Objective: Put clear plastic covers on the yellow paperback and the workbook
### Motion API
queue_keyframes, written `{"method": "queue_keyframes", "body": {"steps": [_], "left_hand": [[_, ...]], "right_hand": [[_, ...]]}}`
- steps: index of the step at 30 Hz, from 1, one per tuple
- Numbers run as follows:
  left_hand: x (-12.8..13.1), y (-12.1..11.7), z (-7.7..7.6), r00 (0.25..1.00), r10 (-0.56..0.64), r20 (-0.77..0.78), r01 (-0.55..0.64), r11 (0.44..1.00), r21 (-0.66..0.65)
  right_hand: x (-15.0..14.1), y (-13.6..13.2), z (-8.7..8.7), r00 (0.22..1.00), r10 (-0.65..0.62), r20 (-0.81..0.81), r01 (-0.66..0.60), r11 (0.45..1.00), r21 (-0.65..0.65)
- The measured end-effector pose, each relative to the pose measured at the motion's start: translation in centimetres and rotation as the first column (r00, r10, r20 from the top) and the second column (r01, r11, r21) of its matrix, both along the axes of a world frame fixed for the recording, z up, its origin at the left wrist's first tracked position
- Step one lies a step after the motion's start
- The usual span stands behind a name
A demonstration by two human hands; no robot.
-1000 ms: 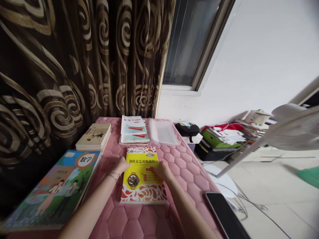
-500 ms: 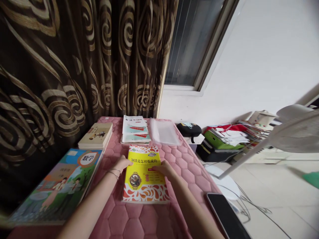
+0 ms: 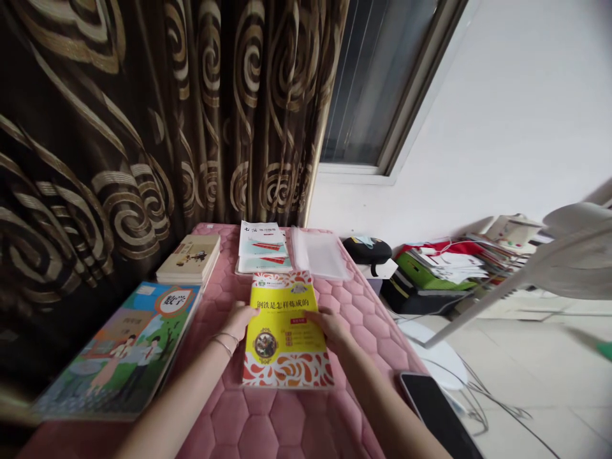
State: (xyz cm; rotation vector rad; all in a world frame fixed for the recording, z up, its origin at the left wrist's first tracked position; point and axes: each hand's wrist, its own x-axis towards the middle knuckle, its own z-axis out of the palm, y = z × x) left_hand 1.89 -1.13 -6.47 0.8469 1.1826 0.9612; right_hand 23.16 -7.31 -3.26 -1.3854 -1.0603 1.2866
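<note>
A yellow book (image 3: 285, 331) with red and white swirls lies flat on the pink quilted tabletop (image 3: 268, 421). My left hand (image 3: 238, 318) grips its left edge, a thin bracelet at the wrist. My right hand (image 3: 332, 325) grips its right edge, fingers curled onto the cover. The book rests between both hands, closed.
A large illustrated textbook (image 3: 122, 347) lies at the left, a beige stack of books (image 3: 190, 259) behind it. White and red booklets (image 3: 264, 247) and a clear folder (image 3: 321, 253) lie at the back. A dark phone (image 3: 437, 414) sits at the right edge. A white fan (image 3: 554, 261) stands right.
My hands have slid from the book's upper part down to its side edges. The view has shifted slightly; the book stays flat on the table.
</note>
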Motion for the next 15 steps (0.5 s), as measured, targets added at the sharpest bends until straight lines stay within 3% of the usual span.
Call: {"method": "queue_keyframes", "body": {"steps": [2,4,6,8,9,11,13,15], "left_hand": [[0.1,0.1,0.9,1.0,-0.004,0.027,0.004,1.0,0.027],[-0.2,0.8,2.3,0.999,-0.004,0.054,0.001,0.998,0.057],[-1.1,1.8,4.2,0.996,-0.022,0.083,0.016,0.997,0.071],[-2.3,2.9,6.1,0.989,-0.072,0.127,0.064,0.996,0.065],[-3.0,3.4,6.8,0.98,-0.105,0.167,0.096,0.993,0.062],[-4.0,4.1,7.6,0.949,-0.161,0.273,0.151,0.987,0.055],[-4.6,4.2,7.3,0.933,-0.18,0.312,0.19,0.982,-0.004],[-4.8,3.9,5.9,0.952,-0.168,0.256,0.199,0.975,-0.1]], "right_hand": [[0.0,0.5,3.1,0.998,-0.018,0.054,0.015,0.998,0.058],[-0.2,0.7,7.0,0.96,-0.031,0.278,-0.03,0.977,0.213],[-0.7,0.5,10.3,0.845,-0.082,0.528,-0.123,0.931,0.342],[-1.4,-0.2,12.0,0.652,-0.204,0.73,-0.247,0.853,0.46],[-1.8,-0.6,11.9,0.551,-0.27,0.79,-0.326,0.801,0.502],[-2.4,-1.3,10.1,0.369,-0.39,0.844,-0.504,0.679,0.534],[-2.8,-2.1,6.7,0.21,-0.467,0.859,-0.686,0.555,0.47],[-3.0,-2.7,3.0,0.137,-0.518,0.844,-0.795,0.451,0.406]]}}
